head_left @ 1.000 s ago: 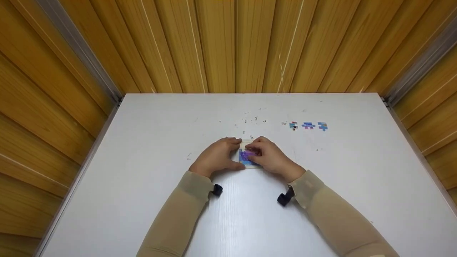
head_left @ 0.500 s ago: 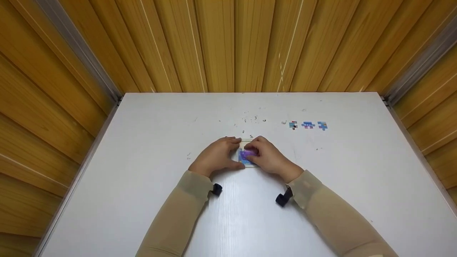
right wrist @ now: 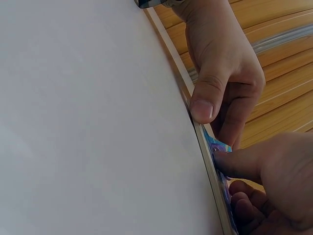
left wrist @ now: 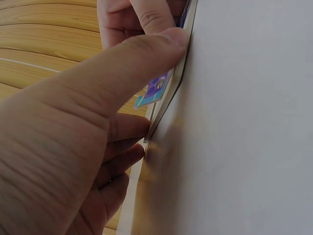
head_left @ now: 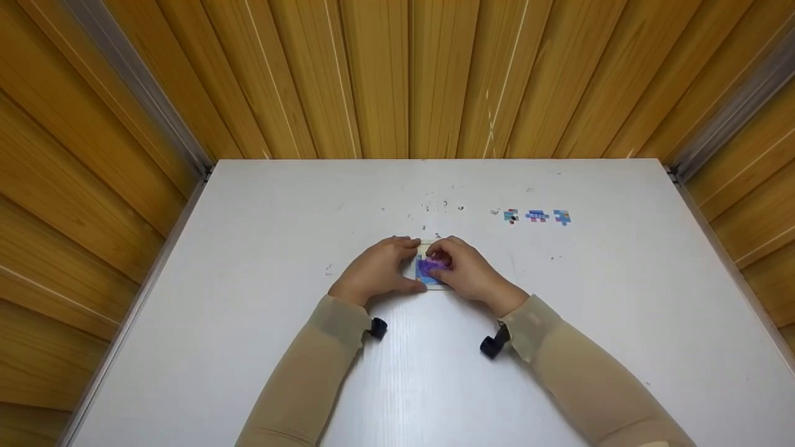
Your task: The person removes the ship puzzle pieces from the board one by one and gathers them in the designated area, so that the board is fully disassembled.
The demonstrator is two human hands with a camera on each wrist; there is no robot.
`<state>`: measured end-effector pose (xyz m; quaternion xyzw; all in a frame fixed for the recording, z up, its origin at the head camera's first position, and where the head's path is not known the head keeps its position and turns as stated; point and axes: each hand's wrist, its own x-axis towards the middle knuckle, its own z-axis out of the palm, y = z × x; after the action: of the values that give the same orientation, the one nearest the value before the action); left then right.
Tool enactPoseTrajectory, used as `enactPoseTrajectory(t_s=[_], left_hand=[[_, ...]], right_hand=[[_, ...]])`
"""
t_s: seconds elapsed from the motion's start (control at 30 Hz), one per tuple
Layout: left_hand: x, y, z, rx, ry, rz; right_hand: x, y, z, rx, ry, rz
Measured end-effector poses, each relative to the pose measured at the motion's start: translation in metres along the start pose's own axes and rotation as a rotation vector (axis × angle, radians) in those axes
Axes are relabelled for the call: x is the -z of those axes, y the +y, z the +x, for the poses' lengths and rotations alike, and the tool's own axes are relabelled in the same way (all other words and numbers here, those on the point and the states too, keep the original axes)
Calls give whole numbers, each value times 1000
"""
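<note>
A small wooden puzzle tray (head_left: 424,244) lies on the white table in front of me. My left hand (head_left: 380,268) holds its left side, thumb at the near edge and fingers at the far edge. Over the right part of the tray, my right hand (head_left: 469,271) pinches a purple jigsaw piece (head_left: 433,267) between thumb and fingers. In the left wrist view the purple and blue piece (left wrist: 155,89) stands a little above the tray's rim. The right hand hides the tray's right side. Blue printed pieces show along the tray's near part.
Three loose jigsaw pieces lie in a row at the back right: one multicoloured (head_left: 510,216), one blue with pink (head_left: 537,216) and one light blue (head_left: 562,216). Dark marks dot the white table (head_left: 279,217). Wood-patterned walls (head_left: 385,74) stand behind and at both sides.
The right fingers have shifted slightly at the purple piece, and a little more of it shows. The left hand and the tray keep their place.
</note>
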<state>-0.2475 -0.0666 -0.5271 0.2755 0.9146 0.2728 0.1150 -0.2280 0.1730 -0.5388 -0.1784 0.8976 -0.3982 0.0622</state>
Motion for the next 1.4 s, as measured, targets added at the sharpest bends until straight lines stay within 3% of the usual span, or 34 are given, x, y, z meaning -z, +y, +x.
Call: enactPoseTrajectory(t_s=[0.3,0.87,1.4], left_hand=[[-1,-1,0,17,-3,-6],[1,1,0,-3,-10,22],[-1,1,1,25,-3,20]], right_hand=[[-1,1,-2,8,10,49],[2,-1,-3,17,13,18],[12,9,1,-72,62,222]])
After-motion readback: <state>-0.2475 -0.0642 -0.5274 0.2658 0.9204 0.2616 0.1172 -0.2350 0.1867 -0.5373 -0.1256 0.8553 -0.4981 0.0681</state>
